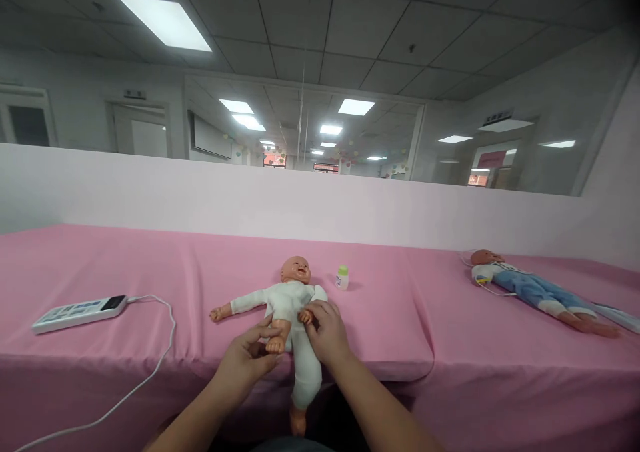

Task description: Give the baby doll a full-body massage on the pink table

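A baby doll point(293, 299) in a white suit lies face up at the table's front edge, its head away from me. One bare leg is bent up over its belly, and the other, in white cloth, hangs over the edge. My left hand point(249, 352) is at the bent leg, thumb and fingers curled round the foot and shin. My right hand point(326, 329) is closed at the doll's small hand on the right side of its body. Just right of the doll's head stands a small bottle point(343, 278) with a green cap.
On the pink cloth-covered table point(380, 332), a white handheld device point(80, 313) with a cable lies at the left. A second doll point(535, 289) in blue and white lies at the right. Behind the table is a low wall point(225, 199) with glass above.
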The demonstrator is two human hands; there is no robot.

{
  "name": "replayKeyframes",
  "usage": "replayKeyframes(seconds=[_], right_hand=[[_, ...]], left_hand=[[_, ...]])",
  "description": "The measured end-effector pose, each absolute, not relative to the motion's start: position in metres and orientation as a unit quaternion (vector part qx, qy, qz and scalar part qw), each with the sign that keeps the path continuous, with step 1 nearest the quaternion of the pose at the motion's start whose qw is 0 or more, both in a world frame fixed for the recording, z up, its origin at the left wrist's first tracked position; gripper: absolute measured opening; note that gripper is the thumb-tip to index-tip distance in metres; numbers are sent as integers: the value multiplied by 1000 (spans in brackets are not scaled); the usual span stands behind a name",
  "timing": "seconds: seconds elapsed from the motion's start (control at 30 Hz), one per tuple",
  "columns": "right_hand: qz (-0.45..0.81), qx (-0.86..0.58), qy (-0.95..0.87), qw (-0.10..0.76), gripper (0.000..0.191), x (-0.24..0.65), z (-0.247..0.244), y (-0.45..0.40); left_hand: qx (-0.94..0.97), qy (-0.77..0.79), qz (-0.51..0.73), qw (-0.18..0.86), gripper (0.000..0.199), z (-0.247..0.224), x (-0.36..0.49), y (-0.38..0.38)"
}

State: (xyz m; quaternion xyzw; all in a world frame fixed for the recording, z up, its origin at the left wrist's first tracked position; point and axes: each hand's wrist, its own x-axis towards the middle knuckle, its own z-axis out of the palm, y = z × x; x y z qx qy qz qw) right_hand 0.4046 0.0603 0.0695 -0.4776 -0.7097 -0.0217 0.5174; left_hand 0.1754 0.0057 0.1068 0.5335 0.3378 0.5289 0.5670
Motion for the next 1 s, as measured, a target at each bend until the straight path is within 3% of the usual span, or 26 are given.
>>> replayKeyframes(seconds=[0.17, 0.37, 0.53, 0.7, 0.9, 1.0], right_hand=[[32, -488, -670, 558, 16, 413, 63, 64], [153, -541, -523, 640, 43, 467, 61, 73], [106, -686, -430, 578, 46, 528, 54, 74], [138, -698, -409, 571, 47, 533, 58, 79], [130, -569, -536, 611, 38, 461, 90, 65], [40, -516, -669, 534, 18, 422, 95, 56]], left_hand=[[535, 345, 523, 567, 54, 115, 178, 0], [551, 388, 525, 519, 46, 89, 143, -42], [533, 433, 490, 538, 45, 51, 106, -61], [524, 435, 479, 554, 45, 44, 108, -61], [591, 380, 479, 526, 44, 89, 145, -43], [599, 363, 489, 519, 49, 110, 167, -21]])
